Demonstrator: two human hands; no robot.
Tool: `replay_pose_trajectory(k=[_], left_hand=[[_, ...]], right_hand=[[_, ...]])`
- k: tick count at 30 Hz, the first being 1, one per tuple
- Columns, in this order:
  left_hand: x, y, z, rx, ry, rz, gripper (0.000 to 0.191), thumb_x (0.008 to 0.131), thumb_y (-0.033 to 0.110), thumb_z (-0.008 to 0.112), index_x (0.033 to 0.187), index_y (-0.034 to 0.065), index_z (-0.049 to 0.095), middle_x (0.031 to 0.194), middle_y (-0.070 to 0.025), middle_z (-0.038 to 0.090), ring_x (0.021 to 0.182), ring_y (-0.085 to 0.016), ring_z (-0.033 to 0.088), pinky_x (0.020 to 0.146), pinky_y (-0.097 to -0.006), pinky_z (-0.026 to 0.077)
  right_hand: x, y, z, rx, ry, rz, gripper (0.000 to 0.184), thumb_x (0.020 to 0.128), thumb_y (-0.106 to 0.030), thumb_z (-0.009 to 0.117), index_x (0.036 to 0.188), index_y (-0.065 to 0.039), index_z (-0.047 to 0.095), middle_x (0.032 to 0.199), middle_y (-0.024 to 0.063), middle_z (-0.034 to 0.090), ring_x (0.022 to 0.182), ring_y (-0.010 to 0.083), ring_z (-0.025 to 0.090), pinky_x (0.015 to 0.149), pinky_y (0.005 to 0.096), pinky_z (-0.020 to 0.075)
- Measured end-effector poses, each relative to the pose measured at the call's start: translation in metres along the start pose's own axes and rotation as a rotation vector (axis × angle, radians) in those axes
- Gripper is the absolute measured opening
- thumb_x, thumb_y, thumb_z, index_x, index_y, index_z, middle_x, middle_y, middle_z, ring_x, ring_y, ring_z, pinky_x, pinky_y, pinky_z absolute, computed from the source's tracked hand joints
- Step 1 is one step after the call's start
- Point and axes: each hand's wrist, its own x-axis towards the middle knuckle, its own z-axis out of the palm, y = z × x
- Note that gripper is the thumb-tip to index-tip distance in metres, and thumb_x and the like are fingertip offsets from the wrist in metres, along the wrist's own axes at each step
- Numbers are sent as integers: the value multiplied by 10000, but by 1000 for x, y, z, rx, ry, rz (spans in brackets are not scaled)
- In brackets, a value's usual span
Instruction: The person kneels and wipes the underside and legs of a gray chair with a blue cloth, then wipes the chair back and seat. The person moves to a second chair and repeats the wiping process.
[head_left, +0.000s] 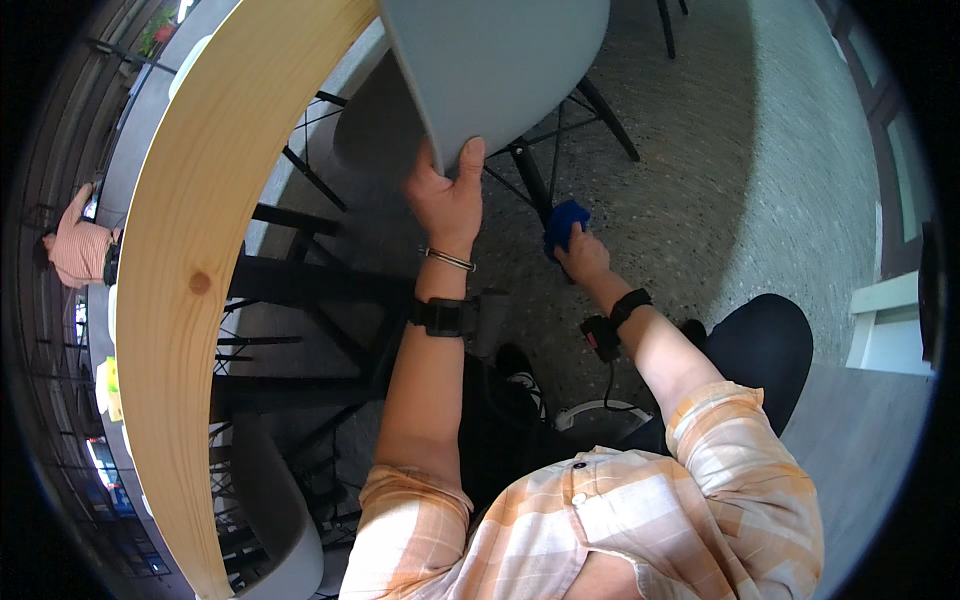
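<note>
My left hand (450, 199) grips the lower edge of a light grey moulded chair (510, 60), thumb on the near face and fingers behind it. In my right hand (587, 257) is a bunched blue cloth (564, 225), pressed around the lower part of a black chair leg (531, 176). The foot of that leg is mostly hidden by the cloth and hand. Thin black braces run between the chair's legs under the shell.
A pale wooden tabletop (176, 300) curves along my left, with black table legs (322, 281) beneath. Another grey chair (292, 555) stands at lower left. A white bucket rim (600, 409) shows by my feet. A person in a striped top (82, 251) is at far left.
</note>
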Motion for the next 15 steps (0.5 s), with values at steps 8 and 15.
replay_pose_trajectory(k=[8, 15], left_hand=[[-2, -2, 4, 10, 15, -24, 439, 859, 355, 707, 1042, -37, 631, 900, -148, 696, 831, -210, 670, 739, -336, 512], [-5, 11, 0, 62, -33, -67, 413, 903, 338, 665, 1002, -60, 617, 968, -143, 681, 870, -197, 625, 786, -347, 493]], right_hand=[[27, -50, -78, 271, 509, -330, 626, 805, -243, 695, 1300, -6, 395, 1182, 306, 503, 948, 435, 612, 753, 467, 538], [46, -50, -91, 101, 278, -193, 499, 815, -200, 691, 1224, -71, 436, 1296, 300, 411, 988, 429, 601, 813, 467, 540]])
